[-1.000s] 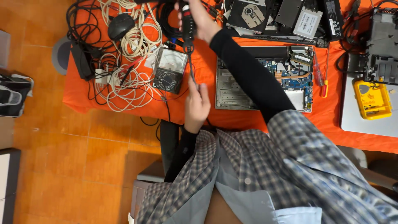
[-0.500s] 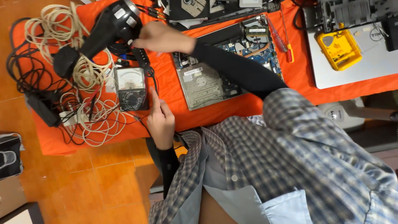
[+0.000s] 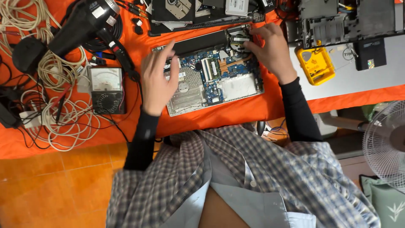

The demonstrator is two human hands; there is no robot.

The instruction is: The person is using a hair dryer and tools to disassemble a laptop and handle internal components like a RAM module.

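Orange-clothed table (image 3: pixel 236 116), both hands on opened laptop (image 3: pixel 215 80).

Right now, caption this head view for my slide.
Left hand and right hand rest on an opened laptop beside a multimeter.

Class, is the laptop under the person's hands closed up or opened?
Opened: the laptop shows its bare blue circuit board, with no cover over it.

A black hair dryer (image 3: pixel 84 23) lies beside an analog multimeter (image 3: pixel 106 89) and tangled white cables (image 3: pixel 63 122). A yellow case (image 3: pixel 315 64) sits farther right. A white fan (image 3: pixel 386 145) stands nearby.
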